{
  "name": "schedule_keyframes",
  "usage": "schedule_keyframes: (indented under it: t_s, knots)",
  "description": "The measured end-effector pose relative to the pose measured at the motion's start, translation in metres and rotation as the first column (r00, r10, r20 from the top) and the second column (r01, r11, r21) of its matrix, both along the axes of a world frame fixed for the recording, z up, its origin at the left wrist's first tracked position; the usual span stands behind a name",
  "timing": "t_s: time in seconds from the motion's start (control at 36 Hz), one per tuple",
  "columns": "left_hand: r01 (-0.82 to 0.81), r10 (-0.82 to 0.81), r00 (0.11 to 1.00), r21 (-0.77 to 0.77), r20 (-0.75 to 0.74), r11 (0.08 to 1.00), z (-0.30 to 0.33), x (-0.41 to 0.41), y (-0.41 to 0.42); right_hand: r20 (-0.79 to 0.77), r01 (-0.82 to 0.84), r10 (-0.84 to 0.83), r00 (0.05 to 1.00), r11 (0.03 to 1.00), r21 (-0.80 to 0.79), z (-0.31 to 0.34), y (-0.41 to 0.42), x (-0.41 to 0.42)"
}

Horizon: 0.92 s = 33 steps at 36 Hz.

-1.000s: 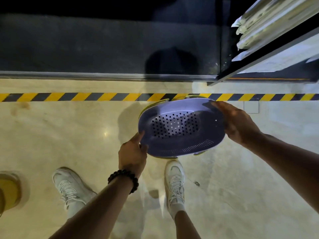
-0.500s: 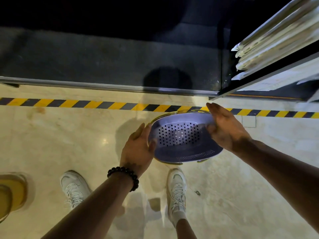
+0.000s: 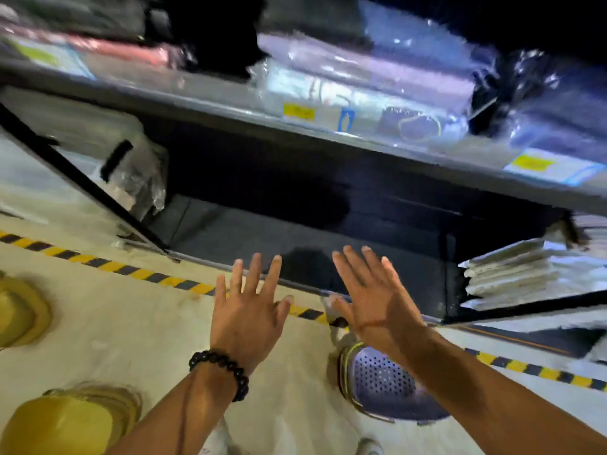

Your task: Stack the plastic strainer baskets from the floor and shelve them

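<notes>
A purple perforated strainer basket (image 3: 384, 385), nested in yellow-green ones whose rims show at its left edge, lies on the pale floor under my right forearm. My left hand (image 3: 249, 310) and my right hand (image 3: 371, 300) are both held out flat with fingers spread and nothing in them, above the striped floor line and in front of the dark bottom shelf bay (image 3: 312, 238). Yellow strainer baskets lie on the floor at the lower left (image 3: 65, 421) and at the left edge (image 3: 19, 310). The view is blurred by motion.
A grey shelf board (image 3: 230, 106) above carries plastic-wrapped goods (image 3: 361, 90). Wrapped packs (image 3: 512, 277) are stacked in the bay at right, and clear bags (image 3: 131, 178) at left. Yellow-black tape (image 3: 131, 270) marks the floor by the shelf's metal edge.
Both hands have let go of the purple basket stack, which now rests on the floor. The view has tilted up towards the shelves, and the hands are spread open.
</notes>
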<state>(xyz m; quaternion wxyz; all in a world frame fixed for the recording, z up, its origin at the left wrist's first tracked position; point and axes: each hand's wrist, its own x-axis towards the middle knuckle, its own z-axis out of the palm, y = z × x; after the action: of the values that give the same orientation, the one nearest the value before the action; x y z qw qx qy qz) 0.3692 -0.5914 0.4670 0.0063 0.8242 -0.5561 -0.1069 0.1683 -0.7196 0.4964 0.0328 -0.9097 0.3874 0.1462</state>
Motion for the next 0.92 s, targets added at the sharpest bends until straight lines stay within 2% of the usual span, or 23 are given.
schedule_keyframes:
  t_s: [0.06, 0.22, 0.5, 0.64, 0.72, 0.92]
  knots:
    - [-0.059, 0.059, 0.998, -0.002, 0.003, 0.998, 0.04, 0.038, 0.015, 0.028, -0.024, 0.025, 0.999, 0.999, -0.021, 0.043, 0.009, 0.044]
    - [-0.185, 0.189, 0.98, -0.058, 0.061, 0.981, 0.157, 0.152, 0.079, 0.103, -0.232, 0.237, 0.966, 0.971, -0.056, 0.152, 0.039, 0.169]
    - [-0.442, 0.45, 0.887, -0.094, 0.103, 0.892, 0.273, 0.298, 0.234, 0.174, -0.488, 0.498, 0.85, 0.867, -0.099, 0.266, 0.127, 0.368]
    - [-0.576, 0.588, 0.792, -0.122, 0.162, 0.809, 0.311, 0.33, 0.317, 0.232, -0.65, 0.66, 0.715, 0.749, -0.128, 0.308, 0.194, 0.438]
    - [-0.672, 0.686, 0.715, -0.137, 0.138, 0.728, 0.323, 0.335, 0.362, 0.239, -0.726, 0.725, 0.646, 0.68, -0.102, 0.324, 0.229, 0.468]
    - [-0.821, 0.823, 0.541, -0.1, 0.173, 0.561, 0.335, 0.303, 0.438, 0.28, -0.853, 0.833, 0.476, 0.515, -0.081, 0.34, 0.284, 0.501]
